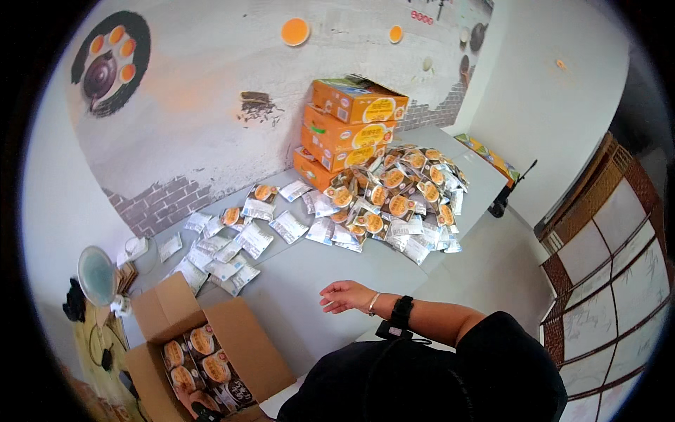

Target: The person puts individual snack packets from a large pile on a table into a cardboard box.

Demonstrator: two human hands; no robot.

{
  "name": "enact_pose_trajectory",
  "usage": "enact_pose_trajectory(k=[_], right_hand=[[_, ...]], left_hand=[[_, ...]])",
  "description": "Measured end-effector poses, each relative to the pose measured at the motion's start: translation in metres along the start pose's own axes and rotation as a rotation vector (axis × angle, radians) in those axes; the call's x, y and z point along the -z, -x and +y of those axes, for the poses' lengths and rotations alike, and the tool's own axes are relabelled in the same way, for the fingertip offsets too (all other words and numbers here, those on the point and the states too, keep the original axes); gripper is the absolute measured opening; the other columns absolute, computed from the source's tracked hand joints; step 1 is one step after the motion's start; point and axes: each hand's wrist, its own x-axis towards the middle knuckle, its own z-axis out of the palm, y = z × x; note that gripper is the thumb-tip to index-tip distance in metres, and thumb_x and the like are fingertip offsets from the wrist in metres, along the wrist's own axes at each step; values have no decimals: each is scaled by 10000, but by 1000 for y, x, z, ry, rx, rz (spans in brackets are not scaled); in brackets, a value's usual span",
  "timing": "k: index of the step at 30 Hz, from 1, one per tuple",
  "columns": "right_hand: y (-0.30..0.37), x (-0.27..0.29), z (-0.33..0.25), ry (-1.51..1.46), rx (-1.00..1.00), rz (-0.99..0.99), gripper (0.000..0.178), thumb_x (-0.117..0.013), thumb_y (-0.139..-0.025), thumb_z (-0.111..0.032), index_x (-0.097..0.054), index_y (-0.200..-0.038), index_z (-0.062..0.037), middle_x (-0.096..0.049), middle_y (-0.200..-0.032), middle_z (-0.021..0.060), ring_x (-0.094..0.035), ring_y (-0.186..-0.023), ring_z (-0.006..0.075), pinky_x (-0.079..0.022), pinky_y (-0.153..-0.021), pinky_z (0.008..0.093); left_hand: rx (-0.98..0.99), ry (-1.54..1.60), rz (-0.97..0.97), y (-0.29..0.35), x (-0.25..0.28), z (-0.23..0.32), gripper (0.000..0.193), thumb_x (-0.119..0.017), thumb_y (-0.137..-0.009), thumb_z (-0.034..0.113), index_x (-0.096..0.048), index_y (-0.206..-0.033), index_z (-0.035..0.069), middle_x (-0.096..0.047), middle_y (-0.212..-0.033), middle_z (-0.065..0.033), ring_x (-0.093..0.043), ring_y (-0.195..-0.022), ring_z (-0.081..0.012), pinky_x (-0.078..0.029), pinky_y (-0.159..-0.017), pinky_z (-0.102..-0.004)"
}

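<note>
Grey table (302,271): heap of packets (397,204) toward the right, beside a stack of orange boxes (351,133); looser scatter of packets (254,240) toward the left, many pale side up.

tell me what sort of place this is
Probably a small packing room: a heap of packets lies on the grey table, a brown cardboard box stands open with similar packets inside, and orange cartons are stacked behind the heap.

Brown packets (202,340) with orange bowl pictures are lying side by side inside an open tan cardboard carton (249,337).
</note>
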Motion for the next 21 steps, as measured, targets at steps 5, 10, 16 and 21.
enact_pose_trajectory(k=[5, 10, 16, 21], right_hand=[[2, 3, 2, -7, 10, 13, 346, -550, -864, -266, -478, -1121, -45, -572, -1048, 84, -599, -923, 181, -491, -758, 270], [1, 8, 2, -2, 8, 28, 341, -553, -863, -262, -483, -1120, -49, -572, -1053, 85, -597, -926, 176, -490, -756, 268], [0, 18, 3, -7, 8, 33, 340, -552, -863, -262, -488, -1118, -47, -572, -1057, 86, -597, -924, 177, -489, -757, 267], [-2, 26, 3, -13, 8, 36, 334, -550, -864, -260, -491, -1112, -44, -573, -1059, 88, -597, -924, 178, -486, -754, 266]], left_hand=[[130, 139, 13, -4, -6, 8, 360, -523, -738, 103, -515, -1080, -11, -569, -998, -106, -537, -923, -228, -415, -817, -311], [283, 367, 50, -3, -1, 10, 363, -523, -759, 127, -508, -1097, -5, -558, -1016, -108, -526, -942, -226, -406, -839, -316], [455, 701, 108, 2, 6, 3, 367, -524, -784, 155, -500, -1117, 3, -544, -1039, -110, -512, -964, -225, -396, -864, -322], [547, 886, 174, 9, 11, 9, 371, -524, -805, 179, -493, -1133, 10, -533, -1057, -113, -501, -982, -224, -388, -886, -327]])
